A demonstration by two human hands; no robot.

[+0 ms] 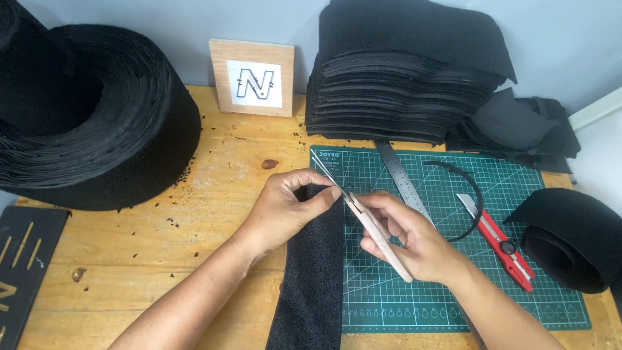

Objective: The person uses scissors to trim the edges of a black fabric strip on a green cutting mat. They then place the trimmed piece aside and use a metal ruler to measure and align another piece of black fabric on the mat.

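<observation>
While left hand [285, 207] pinches black strip [311, 272], right hand [414, 243] holds scissors [372, 227].

sign: square wooden plaque [252, 76] with white label [255, 83] bearing a black emblem | propped against the wall, well beyond the fingers | dark panel [24, 266], gold markings, far left of them

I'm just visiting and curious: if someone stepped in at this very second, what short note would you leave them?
Left hand: pinches the top end of the black fabric strip, which lies over the edge of the green cutting mat.
Right hand: holds the pale-handled scissors, blades open at the strip's top edge.
Red utility knife and steel ruler lie on the mat.
Done: cannot tell whether any cut is made.
Left: the snip at the strip's end.
</observation>
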